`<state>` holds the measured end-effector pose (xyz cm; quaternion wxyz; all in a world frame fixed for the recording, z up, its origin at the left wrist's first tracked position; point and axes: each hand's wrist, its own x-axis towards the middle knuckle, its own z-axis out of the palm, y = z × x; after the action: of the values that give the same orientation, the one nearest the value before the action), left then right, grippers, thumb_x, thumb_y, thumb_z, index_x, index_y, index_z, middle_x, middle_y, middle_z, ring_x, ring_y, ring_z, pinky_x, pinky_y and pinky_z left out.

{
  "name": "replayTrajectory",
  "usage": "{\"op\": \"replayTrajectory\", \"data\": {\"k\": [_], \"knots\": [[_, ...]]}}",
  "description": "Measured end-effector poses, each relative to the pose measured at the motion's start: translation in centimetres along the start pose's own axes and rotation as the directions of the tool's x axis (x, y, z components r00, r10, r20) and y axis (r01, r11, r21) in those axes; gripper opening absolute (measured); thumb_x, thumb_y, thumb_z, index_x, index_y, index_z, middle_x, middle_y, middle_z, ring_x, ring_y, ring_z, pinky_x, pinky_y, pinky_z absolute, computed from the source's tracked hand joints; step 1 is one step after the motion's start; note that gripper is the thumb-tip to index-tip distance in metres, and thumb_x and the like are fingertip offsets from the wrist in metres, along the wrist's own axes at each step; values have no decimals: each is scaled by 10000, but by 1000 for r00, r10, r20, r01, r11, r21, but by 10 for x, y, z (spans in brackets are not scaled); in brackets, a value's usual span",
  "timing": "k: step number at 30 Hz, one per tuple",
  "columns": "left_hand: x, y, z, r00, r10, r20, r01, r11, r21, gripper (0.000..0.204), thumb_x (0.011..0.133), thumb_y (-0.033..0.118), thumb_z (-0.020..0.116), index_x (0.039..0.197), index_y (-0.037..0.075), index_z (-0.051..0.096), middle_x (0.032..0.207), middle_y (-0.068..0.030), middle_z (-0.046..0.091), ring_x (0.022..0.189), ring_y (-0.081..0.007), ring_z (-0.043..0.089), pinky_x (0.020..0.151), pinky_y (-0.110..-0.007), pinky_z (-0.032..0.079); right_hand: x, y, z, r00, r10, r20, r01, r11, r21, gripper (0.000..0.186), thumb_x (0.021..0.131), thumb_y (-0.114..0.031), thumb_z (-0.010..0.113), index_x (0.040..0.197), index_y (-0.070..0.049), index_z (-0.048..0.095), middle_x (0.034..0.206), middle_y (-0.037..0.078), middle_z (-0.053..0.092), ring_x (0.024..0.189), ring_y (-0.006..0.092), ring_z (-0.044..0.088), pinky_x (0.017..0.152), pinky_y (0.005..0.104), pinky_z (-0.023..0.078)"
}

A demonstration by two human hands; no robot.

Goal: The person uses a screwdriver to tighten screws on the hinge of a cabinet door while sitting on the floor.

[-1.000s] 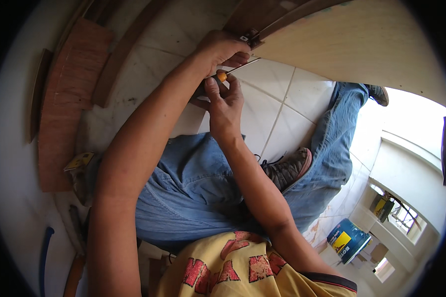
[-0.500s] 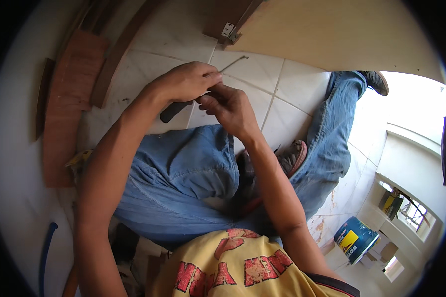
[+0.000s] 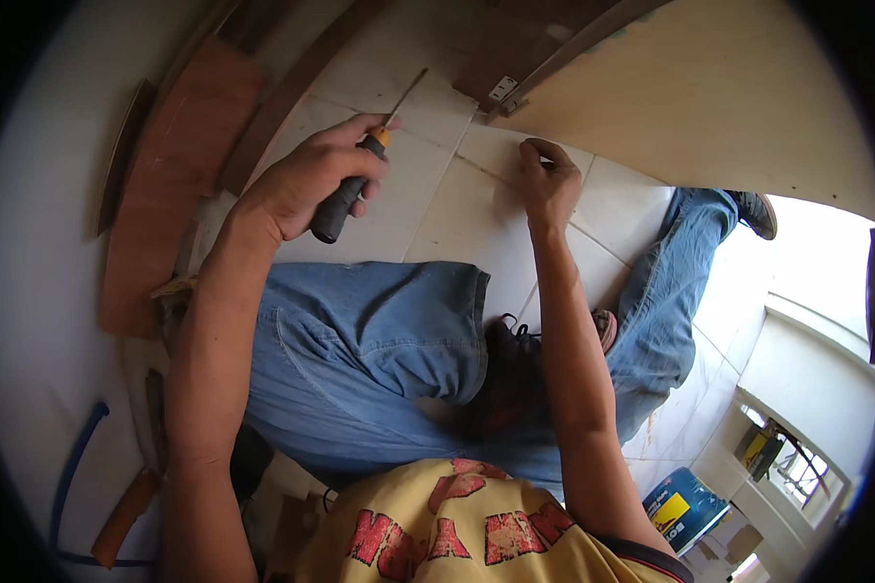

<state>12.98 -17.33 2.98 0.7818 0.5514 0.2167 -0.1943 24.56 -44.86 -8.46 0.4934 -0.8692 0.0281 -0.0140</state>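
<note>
My left hand [image 3: 323, 175] is closed around the black and yellow handle of a screwdriver [image 3: 336, 210]. Its thin metal shaft points up and away, with the tip over the floor tiles. To the right, my right hand [image 3: 551, 185] is apart from the tool, its thumb and fingers curled together in a pinch; whatever they may hold is too small to make out. Just beyond that hand, a metal hinge [image 3: 503, 89] is fixed where a brown wooden piece [image 3: 525, 49] meets a large pale panel [image 3: 710, 97].
Reddish-brown boards [image 3: 170, 185] lean along the wall on the left. A blue hose [image 3: 76, 457] curves at the lower left. My jeans-covered legs [image 3: 360, 330] are folded on the white tiled floor [image 3: 437, 214]. A blue bucket [image 3: 685, 510] stands at the lower right.
My hands, close together before, have moved apart: the left one leftward with the screwdriver, now gripping its handle, the right one to the right, nearer the pale panel. The view has shifted slightly.
</note>
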Motion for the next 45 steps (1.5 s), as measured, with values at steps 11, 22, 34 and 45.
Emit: {"op": "replayTrajectory", "data": {"k": [11,22,34,45], "knots": [[2,-4,-5,963,-97,253,-61,833,550,638,903,91,562,1525,104,420,1086,-50,603,755,-108,571,631,-243,493,-21,-50,28,749,176,639,-661,270,700,130,1031,-106,524,1062,-22,619,1017,85,677,909,197,688,822,339,592],[11,-8,-16,959,-84,269,-73,847,526,662,875,133,592,1520,122,444,1085,-52,613,739,-116,585,586,-246,484,-13,-33,38,724,143,674,-689,107,717,118,1021,-99,530,1062,-63,634,990,71,686,914,215,681,849,366,583],[25,-10,-14,977,-95,191,-38,804,594,587,911,126,606,1488,164,510,994,-24,625,695,-97,568,561,-249,476,-1,-27,36,719,115,686,-693,201,692,122,1013,-113,562,1062,-43,648,964,89,706,908,241,713,805,392,606],[48,-27,6,986,0,169,-111,752,650,575,965,121,586,1523,171,455,840,-18,569,701,-111,540,625,-285,483,-8,-38,52,806,213,553,-582,107,806,141,1055,-179,537,1105,-81,626,987,10,665,830,149,624,798,318,564]]}}
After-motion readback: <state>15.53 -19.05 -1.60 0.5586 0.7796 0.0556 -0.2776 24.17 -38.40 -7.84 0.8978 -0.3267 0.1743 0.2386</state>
